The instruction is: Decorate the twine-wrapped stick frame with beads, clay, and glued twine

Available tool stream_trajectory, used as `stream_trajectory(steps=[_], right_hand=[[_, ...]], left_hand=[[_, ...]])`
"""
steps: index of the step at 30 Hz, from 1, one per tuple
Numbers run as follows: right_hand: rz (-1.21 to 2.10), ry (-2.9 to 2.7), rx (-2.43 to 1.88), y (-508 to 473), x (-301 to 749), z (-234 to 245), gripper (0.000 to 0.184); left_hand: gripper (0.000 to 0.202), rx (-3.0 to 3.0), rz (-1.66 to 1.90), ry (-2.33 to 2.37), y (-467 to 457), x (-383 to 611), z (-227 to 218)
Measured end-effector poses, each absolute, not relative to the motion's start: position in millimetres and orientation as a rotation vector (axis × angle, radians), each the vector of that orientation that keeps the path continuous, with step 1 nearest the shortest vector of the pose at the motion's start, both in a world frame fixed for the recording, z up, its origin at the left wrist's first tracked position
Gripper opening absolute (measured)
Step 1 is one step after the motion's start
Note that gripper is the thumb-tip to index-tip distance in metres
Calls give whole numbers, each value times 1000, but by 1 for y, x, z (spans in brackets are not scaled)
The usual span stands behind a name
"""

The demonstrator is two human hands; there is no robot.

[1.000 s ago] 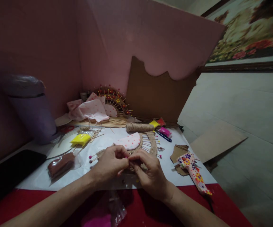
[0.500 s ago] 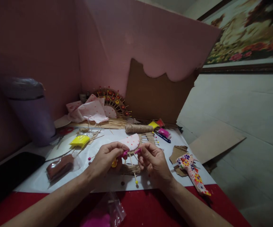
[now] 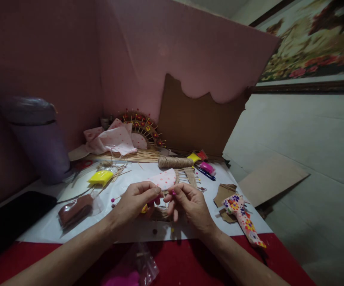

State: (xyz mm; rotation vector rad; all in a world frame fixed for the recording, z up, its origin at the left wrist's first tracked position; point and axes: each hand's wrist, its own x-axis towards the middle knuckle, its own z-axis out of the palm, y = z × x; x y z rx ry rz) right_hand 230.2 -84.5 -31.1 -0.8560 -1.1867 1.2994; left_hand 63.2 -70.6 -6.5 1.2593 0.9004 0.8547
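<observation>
Left hand [image 3: 138, 200] and right hand [image 3: 194, 204] have drawn closer together since the earlier frame. Nearest, on the red counter [image 3: 279, 254] before the half-round, twine-wrapped stick frame [image 3: 191, 176], lies a clear plastic bag [image 3: 148, 266] beside a magenta clay-like lump [image 3: 126, 279]. Above the frame's near side, the right hand grasps a small magenta clay-like piece [image 3: 173, 192] at its fingertips; the left pinches further magenta material [image 3: 157, 200], partly hidden. Beyond the frame: a brown twine roll [image 3: 174, 161], then a scalloped brown cardboard sheet [image 3: 201, 123].
</observation>
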Motion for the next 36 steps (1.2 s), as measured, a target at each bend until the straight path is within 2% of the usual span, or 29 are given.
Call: stream_trajectory(steps=[10,14,18,29,36], right_hand=[[1368,-1134,-851,-84,232,-28,28],[1432,-1099,-797,-83,233,-31,38],[1447,-1037,-722,-80,234,-31,26],[1613,-981,-699,-84,234,-24,38],[1684,-835,-697,-81,236,-24,30]], left_hand=[[33,1283,925,892,-71,62,-7],[34,1323,946,877,-69,61,-7],[34,1314,976,884,-69,60,-5],[34,1358,948,895,-68,60,-6],[34,1365,951,909,-69,60,-5]])
